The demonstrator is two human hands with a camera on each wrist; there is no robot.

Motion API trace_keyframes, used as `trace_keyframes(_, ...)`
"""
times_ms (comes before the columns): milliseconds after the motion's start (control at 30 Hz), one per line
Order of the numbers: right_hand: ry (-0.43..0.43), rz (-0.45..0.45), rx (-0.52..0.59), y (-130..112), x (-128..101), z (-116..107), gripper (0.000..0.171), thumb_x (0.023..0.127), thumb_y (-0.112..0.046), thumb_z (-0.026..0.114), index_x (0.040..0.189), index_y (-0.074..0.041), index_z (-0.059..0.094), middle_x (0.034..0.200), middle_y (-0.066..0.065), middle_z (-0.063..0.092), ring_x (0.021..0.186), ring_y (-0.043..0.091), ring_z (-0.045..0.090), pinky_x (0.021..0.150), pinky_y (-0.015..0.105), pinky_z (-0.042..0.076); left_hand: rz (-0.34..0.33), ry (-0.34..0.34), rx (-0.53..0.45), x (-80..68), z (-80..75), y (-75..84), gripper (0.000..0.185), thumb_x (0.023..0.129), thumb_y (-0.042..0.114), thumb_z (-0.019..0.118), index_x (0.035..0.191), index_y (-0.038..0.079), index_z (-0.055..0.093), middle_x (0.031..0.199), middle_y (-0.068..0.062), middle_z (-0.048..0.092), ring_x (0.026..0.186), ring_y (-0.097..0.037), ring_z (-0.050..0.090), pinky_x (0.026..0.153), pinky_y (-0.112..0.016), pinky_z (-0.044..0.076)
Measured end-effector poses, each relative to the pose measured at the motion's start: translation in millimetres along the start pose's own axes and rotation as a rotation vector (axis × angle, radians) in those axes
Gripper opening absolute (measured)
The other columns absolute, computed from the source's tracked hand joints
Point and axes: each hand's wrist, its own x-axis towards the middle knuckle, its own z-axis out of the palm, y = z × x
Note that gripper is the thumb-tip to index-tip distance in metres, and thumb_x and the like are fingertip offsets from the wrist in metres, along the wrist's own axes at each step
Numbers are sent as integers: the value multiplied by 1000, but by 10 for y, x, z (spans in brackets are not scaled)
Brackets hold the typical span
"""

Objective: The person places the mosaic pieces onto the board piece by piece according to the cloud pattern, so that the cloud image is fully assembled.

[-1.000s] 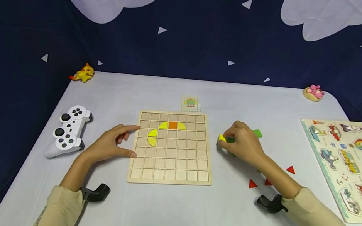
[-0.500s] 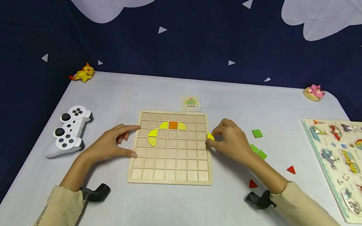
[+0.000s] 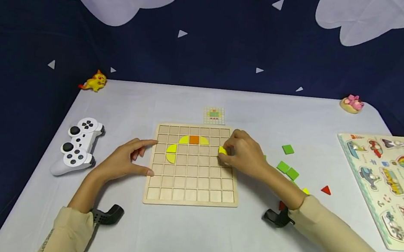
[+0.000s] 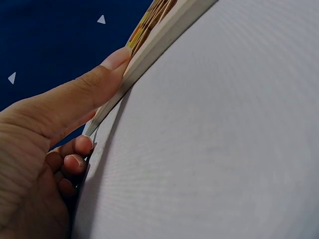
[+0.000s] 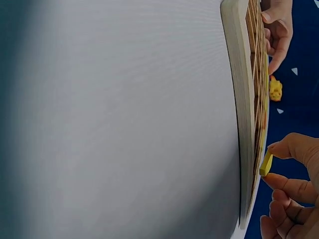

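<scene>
A square wooden grid board [image 3: 191, 194] lies on the table. Yellow pieces [image 3: 171, 153] and an orange square [image 3: 194, 139] sit in some of its cells. At the board's left edge, my left hand [image 3: 120, 161] rests with thumb and forefinger stretched out, both touching the rim; in the left wrist view the thumb [image 4: 94, 82] presses on that side. Over the board's right part, my right hand [image 3: 246, 154] pinches a yellow piece [image 5: 266, 163] between thumb and forefinger. The piece's full outline is partly hidden by the fingers.
Green squares [image 3: 287, 170], a red triangle [image 3: 326, 190] and other pieces lie to the right, some behind the right arm. A small pattern card [image 3: 214, 115] is behind the board. A white game controller [image 3: 79, 147] lies left, a picture puzzle board [image 3: 392, 189] far right.
My right hand has moved left with the yellow piece, from the loose pieces to over the board's right part. The left hand has stayed at the board's edge.
</scene>
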Motion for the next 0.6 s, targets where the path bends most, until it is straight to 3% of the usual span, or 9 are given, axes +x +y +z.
trace_keyframes(267,-33,-43,9,-29,80,95,20,81,-23,81,89,-5,77,88,3,55,83,18,50,69,33,48,-12,-12,-14,1,4,-4,82,70,24,91,142,11,53,95,-7,46,81,-16,37,70,-26,33)
trace_keyframes(600,-32,-14,82,-45,117,154,16,84,-19,80,88,-4,78,88,3,60,82,18,52,71,34,48,-10,-7,-6,0,4,-6,82,71,24,91,142,12,53,95,-6,46,81,-16,37,70,-26,33)
